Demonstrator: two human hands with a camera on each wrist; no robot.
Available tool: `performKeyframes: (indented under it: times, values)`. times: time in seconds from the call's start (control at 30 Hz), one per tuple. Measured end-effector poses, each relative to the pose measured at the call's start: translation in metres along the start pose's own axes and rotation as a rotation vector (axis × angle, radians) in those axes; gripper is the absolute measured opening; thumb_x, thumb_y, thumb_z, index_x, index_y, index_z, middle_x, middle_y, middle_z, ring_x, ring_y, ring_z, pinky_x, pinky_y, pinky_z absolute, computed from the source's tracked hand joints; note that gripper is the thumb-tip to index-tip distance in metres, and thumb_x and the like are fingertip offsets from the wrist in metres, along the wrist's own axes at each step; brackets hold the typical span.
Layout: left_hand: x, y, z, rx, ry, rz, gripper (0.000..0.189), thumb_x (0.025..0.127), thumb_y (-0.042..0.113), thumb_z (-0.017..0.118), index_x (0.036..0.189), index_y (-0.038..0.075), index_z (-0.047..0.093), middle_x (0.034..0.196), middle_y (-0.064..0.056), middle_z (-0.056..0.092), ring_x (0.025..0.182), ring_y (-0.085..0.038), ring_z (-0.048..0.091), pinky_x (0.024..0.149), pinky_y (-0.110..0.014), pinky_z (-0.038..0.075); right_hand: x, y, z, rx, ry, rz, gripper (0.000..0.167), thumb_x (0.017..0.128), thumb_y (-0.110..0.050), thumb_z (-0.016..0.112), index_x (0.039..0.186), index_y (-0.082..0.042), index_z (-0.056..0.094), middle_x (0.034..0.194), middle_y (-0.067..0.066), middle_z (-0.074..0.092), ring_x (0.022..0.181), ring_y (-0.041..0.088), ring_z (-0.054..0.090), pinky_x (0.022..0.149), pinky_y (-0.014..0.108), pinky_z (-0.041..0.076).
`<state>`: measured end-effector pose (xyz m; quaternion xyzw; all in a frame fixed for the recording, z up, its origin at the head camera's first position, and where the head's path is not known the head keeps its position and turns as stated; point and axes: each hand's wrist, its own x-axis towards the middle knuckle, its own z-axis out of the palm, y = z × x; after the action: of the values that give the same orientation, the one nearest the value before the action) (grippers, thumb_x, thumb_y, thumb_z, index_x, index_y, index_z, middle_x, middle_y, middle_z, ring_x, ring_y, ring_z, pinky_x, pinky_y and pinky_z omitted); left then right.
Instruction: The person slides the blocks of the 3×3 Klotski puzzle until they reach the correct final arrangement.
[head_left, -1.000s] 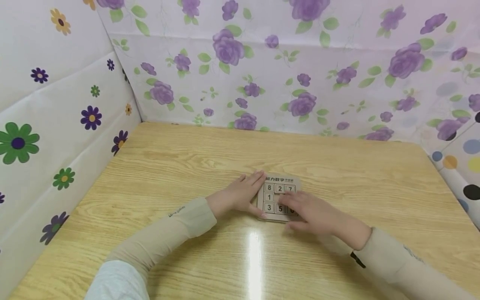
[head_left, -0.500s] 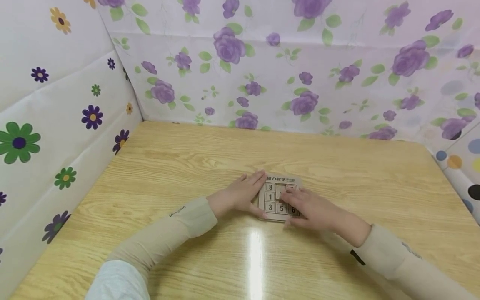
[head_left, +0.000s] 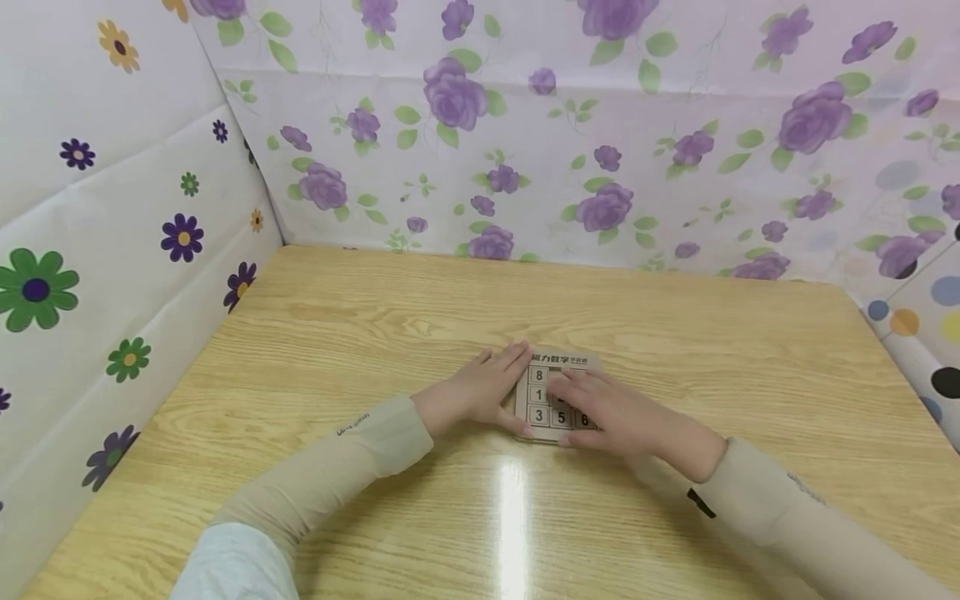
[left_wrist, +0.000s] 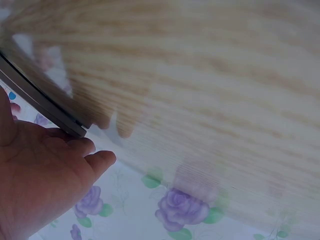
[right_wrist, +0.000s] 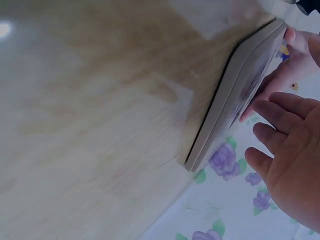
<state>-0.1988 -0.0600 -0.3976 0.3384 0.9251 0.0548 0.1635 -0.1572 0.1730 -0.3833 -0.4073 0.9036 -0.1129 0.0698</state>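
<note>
A number slide puzzle (head_left: 558, 435) lies on the table, its frame holding square numbered tiles. My left hand (head_left: 483, 390) rests along its left edge, fingers extended at the upper left corner and thumb at the lower left. My right hand (head_left: 618, 412) reaches over the puzzle from the right, fingertips touching the middle tile, which they mostly cover. Tiles 8, 1, 3, 5 and 6 show; the right column's upper part is hidden under the fingers. In the right wrist view the puzzle (right_wrist: 220, 115) appears edge-on, with the right hand's loosely bent fingers (right_wrist: 277, 120) over its face.
The wood-grain table (head_left: 375, 333) extends around the puzzle. Flowered cloth (head_left: 450, 167) hangs behind its far edge, and another patterned cloth (head_left: 135, 275) stands along the left side. A light reflection lies in front of the puzzle.
My right fingers have slid the 2 tile down from the top middle slot into the centre, and the top middle slot now shows as a dark gap. The left hand stays in place.
</note>
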Motion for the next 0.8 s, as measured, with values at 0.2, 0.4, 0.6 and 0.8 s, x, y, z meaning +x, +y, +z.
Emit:
performKeyframes:
  times: [0.2,0.4,0.6,0.8]
  values:
    - [0.001,-0.002,0.002,0.011,-0.004,0.006,0.121,0.071,0.074,0.061,0.153,0.005,0.004,0.161,-0.010,-0.001,0.148,-0.020,0.001,0.121,-0.045,0.008,0.015,0.001,-0.001,0.033,-0.027,0.004,0.069,0.092,-0.044,0.057,0.145,-0.004,0.038,0.148,0.016,0.040,0.139,0.038,0.031,0.114,0.057,0.024]
    - [0.001,-0.001,0.000,0.008,-0.004,0.002,0.122,0.071,0.073,0.062,0.153,0.005,0.003,0.161,-0.010,-0.002,0.148,-0.020,0.001,0.121,-0.044,0.007,0.015,0.005,-0.001,0.036,-0.034,0.039,0.073,0.090,-0.049,0.058,0.145,-0.004,0.038,0.149,0.018,0.039,0.138,0.039,0.032,0.115,0.057,0.023]
    - [0.001,0.000,-0.001,0.010,-0.003,-0.002,0.122,0.071,0.072,0.063,0.153,0.005,0.003,0.161,-0.010,-0.001,0.148,-0.020,0.002,0.121,-0.043,0.008,0.006,0.014,0.000,0.043,-0.015,0.057,0.072,0.089,-0.048,0.060,0.142,-0.003,0.043,0.145,0.017,0.044,0.138,0.038,0.034,0.115,0.056,0.022]
    - [0.001,0.000,0.001,0.003,-0.013,-0.008,0.122,0.070,0.072,0.063,0.153,0.005,0.002,0.161,-0.009,-0.003,0.148,-0.020,0.002,0.121,-0.044,0.007,0.001,0.017,0.001,0.013,-0.007,0.050,0.071,0.089,-0.048,0.060,0.141,-0.002,0.044,0.145,0.015,0.045,0.138,0.035,0.035,0.116,0.053,0.022]
